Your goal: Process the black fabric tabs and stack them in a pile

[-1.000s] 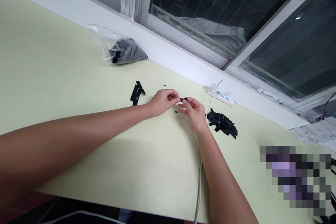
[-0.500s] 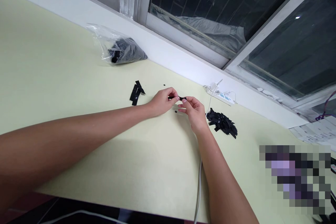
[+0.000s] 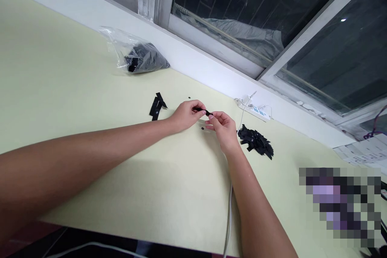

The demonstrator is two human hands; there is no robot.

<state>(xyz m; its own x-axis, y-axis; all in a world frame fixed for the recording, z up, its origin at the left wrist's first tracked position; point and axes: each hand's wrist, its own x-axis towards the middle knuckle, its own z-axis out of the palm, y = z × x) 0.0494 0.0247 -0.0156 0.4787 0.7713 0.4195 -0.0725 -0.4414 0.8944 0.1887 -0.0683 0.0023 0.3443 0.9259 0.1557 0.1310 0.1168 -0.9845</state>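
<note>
My left hand [image 3: 187,115] and my right hand [image 3: 222,127] meet over the pale yellow table [image 3: 75,88], fingertips pinched on one small black strip [image 3: 207,112] held between them. A tiny black round piece [image 3: 202,128] lies on the table just under the hands. A few finished-looking black strips [image 3: 157,107] lie to the left of my left hand. A heap of black strips [image 3: 256,142] sits to the right of my right hand.
A clear plastic bag [image 3: 136,56] with black pieces lies near the window ledge at the back left. A white power strip [image 3: 255,109] rests by the wall, and a white cable [image 3: 229,213] runs down to the table's front edge. Another small black dot [image 3: 189,98] lies behind the hands.
The hands stayed together at the same spot; the fingers shifted slightly along the black strip, with the left hand now covering more of it.
</note>
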